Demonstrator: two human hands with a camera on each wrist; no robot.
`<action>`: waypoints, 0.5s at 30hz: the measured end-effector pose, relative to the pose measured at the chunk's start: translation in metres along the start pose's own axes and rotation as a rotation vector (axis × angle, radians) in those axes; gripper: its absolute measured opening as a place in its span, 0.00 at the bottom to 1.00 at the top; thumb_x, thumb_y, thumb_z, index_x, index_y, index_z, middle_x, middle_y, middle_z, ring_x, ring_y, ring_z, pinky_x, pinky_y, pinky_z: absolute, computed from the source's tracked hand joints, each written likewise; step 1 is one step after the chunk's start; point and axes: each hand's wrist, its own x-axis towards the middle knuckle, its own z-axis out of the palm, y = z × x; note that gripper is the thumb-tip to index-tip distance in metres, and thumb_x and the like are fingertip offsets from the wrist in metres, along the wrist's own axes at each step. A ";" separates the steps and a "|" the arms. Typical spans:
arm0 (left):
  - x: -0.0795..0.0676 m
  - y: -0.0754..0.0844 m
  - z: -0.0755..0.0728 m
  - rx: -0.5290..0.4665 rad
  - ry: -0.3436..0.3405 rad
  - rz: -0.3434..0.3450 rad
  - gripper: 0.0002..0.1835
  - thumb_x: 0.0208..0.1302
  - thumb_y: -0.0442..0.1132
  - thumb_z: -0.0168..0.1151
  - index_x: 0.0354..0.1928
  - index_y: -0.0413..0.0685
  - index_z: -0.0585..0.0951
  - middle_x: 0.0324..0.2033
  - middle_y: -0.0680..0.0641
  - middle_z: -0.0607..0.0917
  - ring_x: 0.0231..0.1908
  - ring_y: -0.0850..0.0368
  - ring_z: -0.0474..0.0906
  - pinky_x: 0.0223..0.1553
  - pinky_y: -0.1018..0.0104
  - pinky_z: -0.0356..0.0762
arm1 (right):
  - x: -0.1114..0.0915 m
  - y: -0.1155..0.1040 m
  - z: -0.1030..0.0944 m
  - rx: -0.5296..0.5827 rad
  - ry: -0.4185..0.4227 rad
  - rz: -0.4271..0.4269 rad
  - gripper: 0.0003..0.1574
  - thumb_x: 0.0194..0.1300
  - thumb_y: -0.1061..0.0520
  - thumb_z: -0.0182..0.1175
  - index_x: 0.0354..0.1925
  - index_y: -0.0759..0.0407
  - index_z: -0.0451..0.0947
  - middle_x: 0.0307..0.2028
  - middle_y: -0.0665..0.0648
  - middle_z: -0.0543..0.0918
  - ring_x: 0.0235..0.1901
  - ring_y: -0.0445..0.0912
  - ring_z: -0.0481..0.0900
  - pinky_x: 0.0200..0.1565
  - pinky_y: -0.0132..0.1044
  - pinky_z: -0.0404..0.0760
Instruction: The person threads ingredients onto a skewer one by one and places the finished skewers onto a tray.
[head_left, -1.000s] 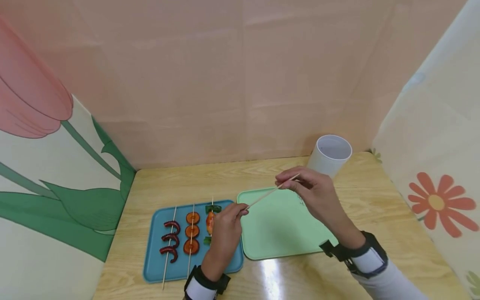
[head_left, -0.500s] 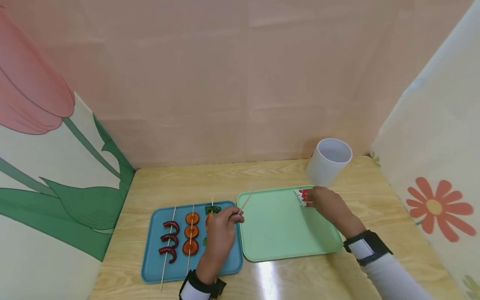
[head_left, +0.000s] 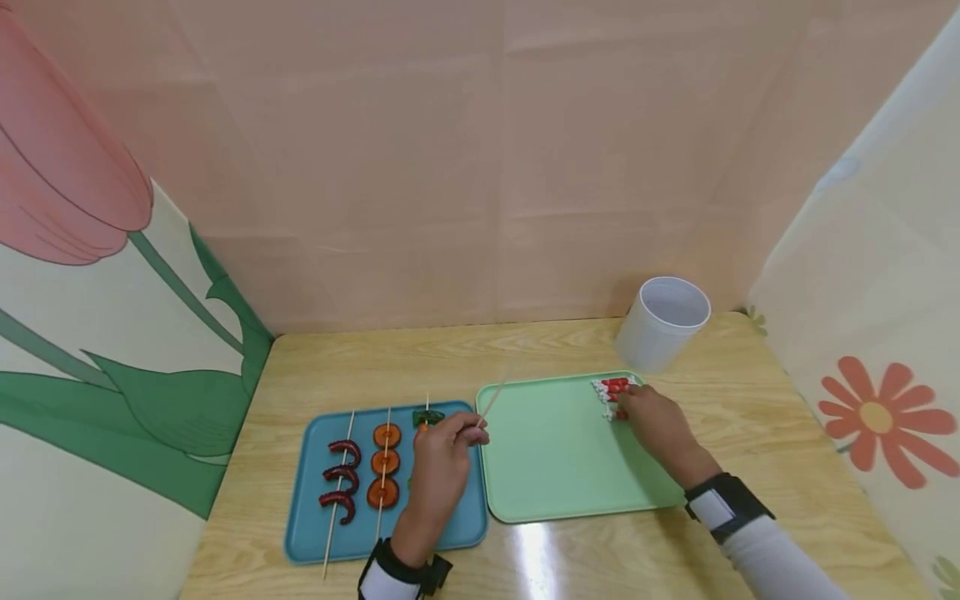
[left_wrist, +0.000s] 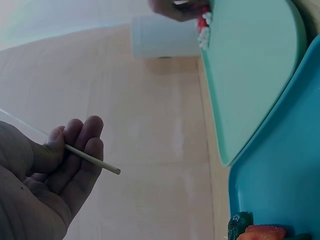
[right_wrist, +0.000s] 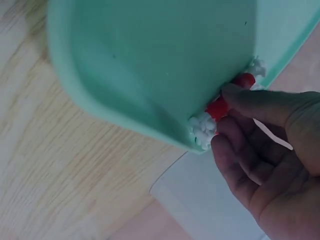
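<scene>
My left hand (head_left: 442,467) pinches a thin wooden skewer (left_wrist: 95,161) between thumb and fingers, raised above where the two trays meet. At the far right corner of the green tray (head_left: 555,467), my right hand (head_left: 663,429) reaches down to several small red pieces with white frilly ends (head_left: 617,385). In the right wrist view, thumb and fingers close around one such red-and-white piece (right_wrist: 218,108), which still lies against the tray. Part of the group is hidden behind the fingers.
On the blue tray (head_left: 352,543) lie skewered dark red curled sausages (head_left: 339,501), skewered round orange slices (head_left: 385,462) and a third skewer with green pieces (head_left: 428,418), partly behind my left hand. A white cup (head_left: 652,337) stands behind the green tray. Walls enclose the table.
My right hand has left the skewer and come down to the red-and-white pieces on the green tray. The left hand keeps the skewer, which now tilts more upright.
</scene>
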 end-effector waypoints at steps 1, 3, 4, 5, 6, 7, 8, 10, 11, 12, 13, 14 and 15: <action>0.000 0.000 0.000 -0.002 -0.001 -0.002 0.06 0.69 0.29 0.62 0.42 0.41 0.88 0.33 0.47 0.91 0.35 0.60 0.89 0.41 0.73 0.86 | 0.000 0.000 0.001 -0.004 0.000 0.001 0.07 0.58 0.70 0.68 0.29 0.60 0.82 0.26 0.56 0.79 0.28 0.51 0.77 0.28 0.48 0.80; 0.000 0.001 0.000 -0.007 0.000 -0.003 0.06 0.69 0.28 0.62 0.42 0.41 0.88 0.32 0.47 0.91 0.34 0.60 0.89 0.41 0.73 0.87 | 0.000 0.001 0.001 -0.011 0.006 -0.003 0.06 0.58 0.68 0.69 0.29 0.60 0.83 0.26 0.56 0.78 0.27 0.51 0.77 0.27 0.47 0.80; 0.001 0.001 0.000 -0.012 0.001 -0.003 0.06 0.69 0.28 0.62 0.42 0.41 0.87 0.32 0.46 0.91 0.34 0.60 0.89 0.41 0.72 0.87 | 0.000 0.001 0.000 -0.006 0.006 -0.002 0.06 0.59 0.67 0.70 0.29 0.60 0.82 0.25 0.56 0.77 0.26 0.51 0.77 0.26 0.47 0.79; 0.001 0.001 0.000 -0.014 0.001 -0.001 0.06 0.69 0.28 0.62 0.42 0.40 0.87 0.32 0.46 0.91 0.34 0.59 0.89 0.41 0.72 0.87 | 0.000 0.001 -0.003 0.007 0.009 -0.004 0.06 0.58 0.67 0.71 0.29 0.60 0.82 0.25 0.55 0.77 0.26 0.50 0.76 0.26 0.47 0.79; 0.000 0.001 0.000 -0.013 0.003 0.001 0.06 0.69 0.28 0.63 0.41 0.40 0.87 0.32 0.46 0.91 0.34 0.59 0.89 0.40 0.72 0.87 | 0.001 -0.001 -0.007 0.033 0.005 -0.004 0.06 0.58 0.66 0.72 0.31 0.60 0.83 0.26 0.55 0.78 0.26 0.49 0.77 0.26 0.46 0.80; 0.000 0.001 0.000 -0.010 0.003 0.000 0.06 0.68 0.28 0.63 0.41 0.40 0.88 0.32 0.46 0.91 0.34 0.59 0.89 0.40 0.72 0.87 | 0.002 -0.003 -0.012 0.072 -0.001 0.000 0.06 0.58 0.66 0.72 0.32 0.61 0.82 0.26 0.55 0.79 0.26 0.49 0.77 0.27 0.46 0.81; 0.000 0.000 0.000 -0.007 0.001 -0.004 0.06 0.68 0.28 0.63 0.41 0.40 0.88 0.32 0.46 0.91 0.34 0.59 0.89 0.40 0.72 0.87 | 0.004 -0.005 -0.018 0.122 -0.001 0.002 0.06 0.59 0.66 0.72 0.33 0.61 0.83 0.27 0.55 0.80 0.27 0.48 0.78 0.28 0.46 0.81; 0.000 -0.001 0.001 0.002 -0.002 -0.005 0.06 0.68 0.28 0.63 0.41 0.40 0.88 0.33 0.46 0.91 0.34 0.59 0.89 0.40 0.73 0.87 | 0.009 -0.012 -0.033 0.271 -0.014 0.031 0.06 0.61 0.65 0.71 0.38 0.62 0.83 0.31 0.56 0.84 0.31 0.48 0.81 0.34 0.45 0.84; -0.001 -0.001 0.001 0.009 -0.004 -0.008 0.06 0.68 0.28 0.63 0.42 0.40 0.88 0.33 0.46 0.91 0.34 0.59 0.89 0.40 0.73 0.87 | 0.012 -0.017 -0.041 0.345 -0.019 0.050 0.08 0.63 0.65 0.70 0.41 0.63 0.83 0.34 0.57 0.85 0.33 0.47 0.82 0.36 0.43 0.85; -0.001 -0.002 0.001 0.014 -0.008 -0.013 0.06 0.68 0.28 0.63 0.42 0.40 0.88 0.34 0.47 0.91 0.34 0.60 0.89 0.40 0.73 0.86 | 0.014 -0.022 -0.050 0.425 -0.018 0.067 0.09 0.64 0.64 0.69 0.44 0.64 0.83 0.36 0.58 0.87 0.35 0.48 0.83 0.37 0.41 0.86; -0.001 -0.002 0.001 0.021 -0.013 -0.016 0.06 0.69 0.29 0.63 0.42 0.40 0.88 0.34 0.47 0.91 0.34 0.60 0.88 0.40 0.74 0.86 | 0.016 -0.027 -0.059 0.498 -0.013 0.087 0.10 0.66 0.64 0.68 0.46 0.64 0.83 0.38 0.59 0.87 0.36 0.48 0.84 0.38 0.39 0.86; -0.001 -0.003 0.001 0.027 -0.016 -0.013 0.06 0.68 0.29 0.63 0.42 0.40 0.88 0.34 0.47 0.91 0.34 0.60 0.88 0.39 0.74 0.86 | 0.018 -0.033 -0.067 0.560 -0.003 0.103 0.12 0.67 0.63 0.68 0.49 0.64 0.83 0.40 0.60 0.88 0.38 0.49 0.84 0.39 0.36 0.86; -0.002 -0.003 0.001 0.036 -0.021 -0.007 0.06 0.68 0.29 0.64 0.42 0.40 0.88 0.35 0.47 0.91 0.34 0.60 0.89 0.39 0.75 0.86 | 0.019 -0.039 -0.076 0.621 0.003 0.122 0.15 0.68 0.61 0.67 0.52 0.64 0.82 0.41 0.60 0.88 0.39 0.49 0.84 0.39 0.34 0.86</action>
